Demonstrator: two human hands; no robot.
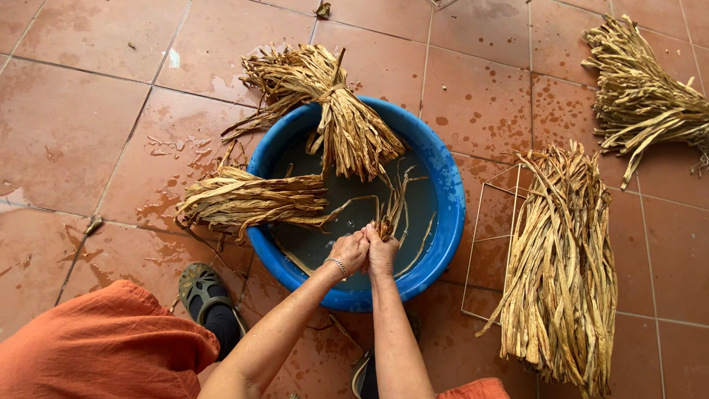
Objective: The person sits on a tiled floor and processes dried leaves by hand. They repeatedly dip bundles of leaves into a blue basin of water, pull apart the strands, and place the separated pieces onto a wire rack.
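Orange cloth (103, 347) covers the person's lap at the near edge, with a dark sandal (203, 292) on the wet tile floor (66, 125) beside it. Just beyond, the left hand (348, 251) and right hand (382, 251) press together over the near rim of a blue basin (450, 214), both closed tight around a small bunch of strips (391, 214) that trails into the dark water. These dried strips look light and limp once wet, likely slippery, so a firm hold close to the gathered end seems best. A tied bundle (251, 199) lies across the basin's left rim, and another bundle (347, 125) leans over the far rim, its ends dipping in. To the right, a loose dry sheaf (561, 266) rests on a wire rack (480, 222), and a further sheaf (642, 96) lies well apart near the far corner.
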